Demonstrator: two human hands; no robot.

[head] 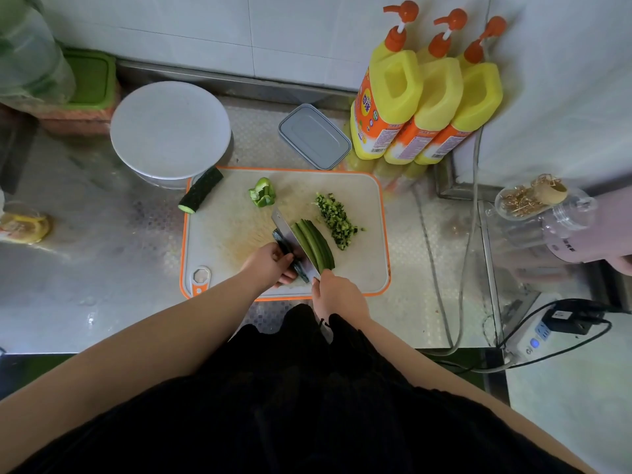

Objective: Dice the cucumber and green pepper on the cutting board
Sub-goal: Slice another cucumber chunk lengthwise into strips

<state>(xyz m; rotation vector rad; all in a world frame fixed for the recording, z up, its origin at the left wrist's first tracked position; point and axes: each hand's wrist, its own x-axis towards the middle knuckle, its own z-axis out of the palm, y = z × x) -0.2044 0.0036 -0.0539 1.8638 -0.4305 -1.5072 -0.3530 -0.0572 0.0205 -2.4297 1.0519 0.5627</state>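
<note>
The fingers of the left hand (270,265) curl over a dark piece of cucumber (290,256), pinning it to the cutting board (362,268) close to the board's near edge. The fingers of the right hand (337,295) are wrapped around the handle of a knife (294,239), whose broad blade stands on edge and runs diagonally away from the person, between the held piece and a row of long cucumber strips (316,244) that lie side by side just to the right of the blade. Beyond the strips, toward the board's right edge, sits a heap of diced cucumber (337,220). A cut piece of green pepper (262,192) rests near the far edge of the board, well apart from the knife. A half cucumber (201,195) lies tilted across the board's far left corner, its cut end hanging over the counter (102,268).

The board is white with an orange rim and sits at the counter's near edge, in front of the person. Behind its far left corner stands a white round container (171,131), and behind its far edge a grey lidded box (314,140). Three yellow pump bottles (424,97) stand together against the wall at the counter's far right. A power strip (533,336) with a black plug lies off the counter's right end.
</note>
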